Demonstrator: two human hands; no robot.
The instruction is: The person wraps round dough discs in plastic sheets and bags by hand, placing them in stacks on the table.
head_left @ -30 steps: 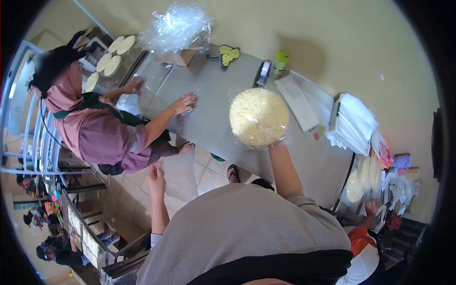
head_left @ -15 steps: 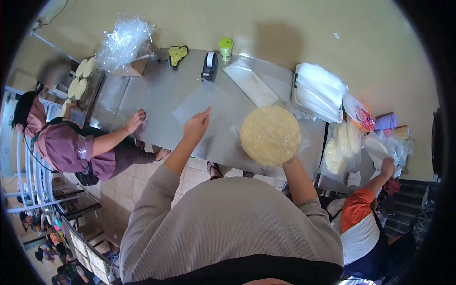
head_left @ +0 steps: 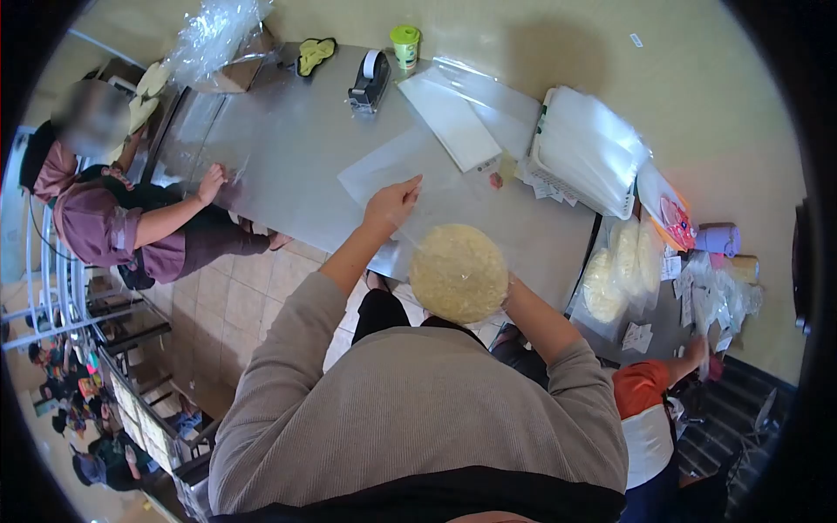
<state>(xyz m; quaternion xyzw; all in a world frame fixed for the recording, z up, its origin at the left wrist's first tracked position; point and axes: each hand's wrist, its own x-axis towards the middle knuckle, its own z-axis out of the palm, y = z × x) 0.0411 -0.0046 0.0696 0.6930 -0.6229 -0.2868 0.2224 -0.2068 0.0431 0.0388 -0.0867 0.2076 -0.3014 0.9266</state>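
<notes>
Right hand point(head_left: 509, 296) supporting disc point(head_left: 458, 272), left point(head_left: 393, 207) pinching sheet point(head_left: 360, 176)

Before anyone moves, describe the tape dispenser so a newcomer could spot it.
Find the long metal table, then its edge along the wall. There, between a yellow-green cloth and a green-lidded cup, sits the tape dispenser, set apart by its black body and white roll.

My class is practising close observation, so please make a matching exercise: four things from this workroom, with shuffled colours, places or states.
Things:
1. Cup
2. Tape dispenser
3. Basket
4. Round disc

Descriptions:
A. Heaped with plastic
B. Held in the wearer's right hand
C. Has a lime-green lid
D. Black, with a white roll

Pairs: 1-C, 2-D, 3-A, 4-B
</notes>
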